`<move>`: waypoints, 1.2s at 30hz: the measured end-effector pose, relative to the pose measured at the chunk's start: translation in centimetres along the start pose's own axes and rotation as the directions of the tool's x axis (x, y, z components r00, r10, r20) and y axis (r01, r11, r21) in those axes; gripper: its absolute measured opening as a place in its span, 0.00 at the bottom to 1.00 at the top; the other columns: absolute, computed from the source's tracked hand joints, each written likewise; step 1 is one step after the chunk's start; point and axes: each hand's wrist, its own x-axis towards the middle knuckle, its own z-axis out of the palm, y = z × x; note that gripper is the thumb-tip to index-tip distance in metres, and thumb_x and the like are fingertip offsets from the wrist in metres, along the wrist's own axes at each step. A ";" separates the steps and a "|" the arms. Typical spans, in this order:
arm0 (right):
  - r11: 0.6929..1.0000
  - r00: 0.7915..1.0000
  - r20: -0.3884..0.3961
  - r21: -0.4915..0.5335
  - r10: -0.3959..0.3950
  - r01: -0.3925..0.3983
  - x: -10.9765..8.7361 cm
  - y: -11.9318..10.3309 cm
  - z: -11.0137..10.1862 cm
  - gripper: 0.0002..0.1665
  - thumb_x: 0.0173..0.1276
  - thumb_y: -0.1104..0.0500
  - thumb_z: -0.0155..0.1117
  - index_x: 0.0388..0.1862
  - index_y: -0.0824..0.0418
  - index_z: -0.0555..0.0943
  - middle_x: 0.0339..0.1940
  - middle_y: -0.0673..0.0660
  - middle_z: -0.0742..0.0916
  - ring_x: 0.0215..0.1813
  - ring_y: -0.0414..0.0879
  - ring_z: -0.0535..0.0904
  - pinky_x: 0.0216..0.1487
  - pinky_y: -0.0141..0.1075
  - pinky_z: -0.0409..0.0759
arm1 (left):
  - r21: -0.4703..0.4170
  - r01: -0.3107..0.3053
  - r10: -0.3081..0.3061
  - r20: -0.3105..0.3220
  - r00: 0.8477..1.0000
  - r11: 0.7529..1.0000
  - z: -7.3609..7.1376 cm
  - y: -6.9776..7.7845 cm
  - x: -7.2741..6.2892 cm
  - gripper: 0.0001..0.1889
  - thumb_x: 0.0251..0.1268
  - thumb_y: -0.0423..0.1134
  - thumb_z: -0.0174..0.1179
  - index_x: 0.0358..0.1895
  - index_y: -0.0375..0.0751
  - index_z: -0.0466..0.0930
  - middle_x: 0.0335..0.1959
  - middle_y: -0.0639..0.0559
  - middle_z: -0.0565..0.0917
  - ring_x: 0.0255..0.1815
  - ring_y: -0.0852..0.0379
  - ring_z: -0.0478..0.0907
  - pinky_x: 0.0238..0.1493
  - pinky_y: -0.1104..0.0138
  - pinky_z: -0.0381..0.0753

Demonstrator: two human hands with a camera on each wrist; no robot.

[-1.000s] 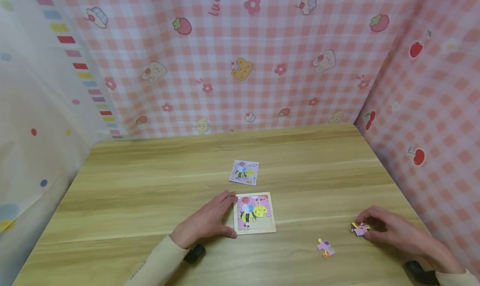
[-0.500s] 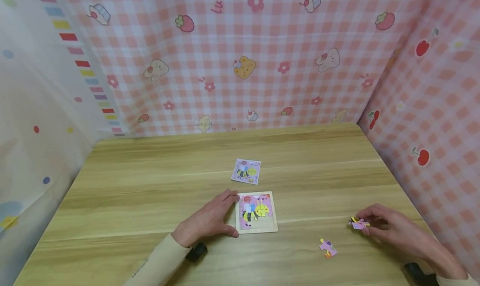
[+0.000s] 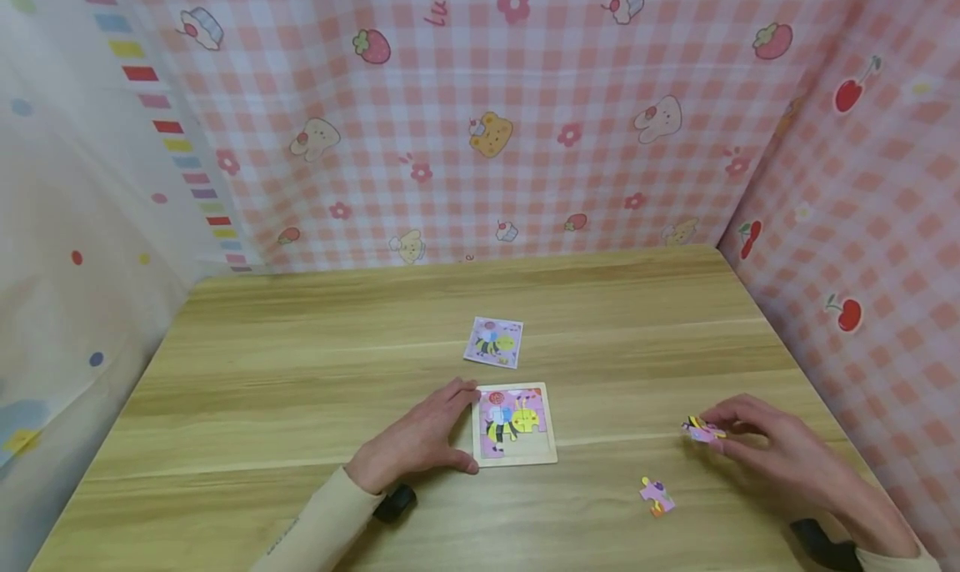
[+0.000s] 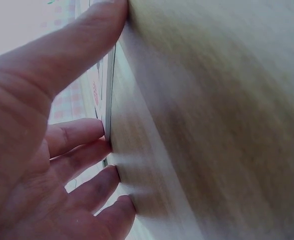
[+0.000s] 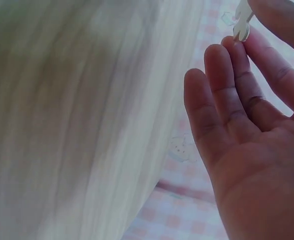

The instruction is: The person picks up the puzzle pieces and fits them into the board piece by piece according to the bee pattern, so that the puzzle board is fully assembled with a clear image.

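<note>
A wooden puzzle tray (image 3: 551, 422) holds a partly filled bee picture, with bare wood showing at its lower right. My left hand (image 3: 416, 443) rests on the table at the tray's left side, its thumb and fingertips touching that edge. In the left wrist view, the left hand's fingers (image 4: 89, 192) lie fairly straight, fingertips down on the wood. To the right, my right hand (image 3: 780, 447) pinches a pink, yellow and black jigsaw piece (image 3: 703, 429) between thumb and fingers, slightly above the table. The right wrist view shows only that piece's pale edge (image 5: 243, 22). Another jigsaw piece (image 3: 657, 496) lies nearer the front.
Behind the tray lies a square picture card (image 3: 493, 343) showing the same bee. Checked pink cloth (image 3: 450, 163) hangs along the wooden table's (image 3: 337, 330) far edge and right side. A white dotted cloth (image 3: 82, 305) hangs at the left.
My right hand has lifted its jigsaw piece and moved it a little left and away from me. The left hand stays at the tray's edge. The head view has shifted slightly.
</note>
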 end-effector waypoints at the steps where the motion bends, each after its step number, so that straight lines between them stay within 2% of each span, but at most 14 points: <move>1: 1.000 1.000 -0.011 0.006 -0.010 0.010 0.1 -0.1 0.1 0.21 0.59 0.72 0.77 0.49 0.57 0.86 0.44 0.47 0.87 0.46 0.31 0.80 0.50 0.16 0.75 | 0.003 0.000 0.000 0.001 1.000 1.000 0.0 0.0 0.0 0.50 0.49 0.53 0.82 0.74 0.36 0.68 0.75 0.44 0.67 0.72 0.47 0.68 0.75 0.53 0.67; 6: 0.998 0.997 -0.059 0.017 -0.053 0.055 0.7 -1.0 0.7 0.23 0.55 0.74 0.78 0.49 0.58 0.86 0.44 0.48 0.88 0.46 0.31 0.81 0.51 0.16 0.76 | 0.010 0.002 -0.002 0.002 1.000 1.000 0.0 0.0 0.0 0.50 0.50 0.53 0.82 0.74 0.37 0.68 0.76 0.44 0.67 0.73 0.47 0.68 0.76 0.53 0.67; 11: 0.997 0.995 -0.071 0.005 -0.072 0.073 1.3 -2.0 1.0 0.24 0.56 0.73 0.79 0.49 0.55 0.86 0.45 0.47 0.87 0.46 0.32 0.81 0.51 0.17 0.75 | 0.007 -0.001 0.001 -0.001 1.000 1.000 0.0 0.1 -0.1 0.50 0.49 0.53 0.82 0.74 0.36 0.68 0.76 0.44 0.67 0.72 0.47 0.68 0.75 0.53 0.67; 16: 0.999 0.997 -0.069 -0.031 -0.046 0.044 2.0 -3.2 1.1 0.23 0.58 0.68 0.80 0.49 0.49 0.85 0.46 0.43 0.86 0.46 0.34 0.82 0.51 0.17 0.75 | 0.004 -0.003 0.003 -0.005 1.000 1.000 0.0 0.1 -0.1 0.50 0.49 0.52 0.82 0.74 0.36 0.68 0.75 0.44 0.67 0.71 0.47 0.69 0.75 0.53 0.68; 27: 0.999 0.998 -0.053 -0.041 -0.027 0.025 3.2 -5.1 1.7 0.20 0.62 0.62 0.79 0.51 0.47 0.85 0.48 0.41 0.86 0.50 0.33 0.83 0.52 0.21 0.78 | 0.005 -0.002 0.002 -0.005 1.000 1.000 -0.2 0.3 -0.2 0.50 0.49 0.53 0.82 0.74 0.36 0.68 0.75 0.43 0.67 0.72 0.47 0.69 0.75 0.53 0.68; 36: 0.993 0.992 -0.056 -0.047 -0.112 0.110 4.4 -6.0 2.8 0.21 0.60 0.63 0.80 0.51 0.48 0.86 0.46 0.41 0.87 0.48 0.37 0.85 0.50 0.25 0.80 | 0.005 0.000 0.000 -0.003 1.000 1.000 -0.1 0.3 -0.2 0.50 0.50 0.52 0.82 0.74 0.36 0.68 0.76 0.43 0.67 0.73 0.46 0.68 0.76 0.53 0.67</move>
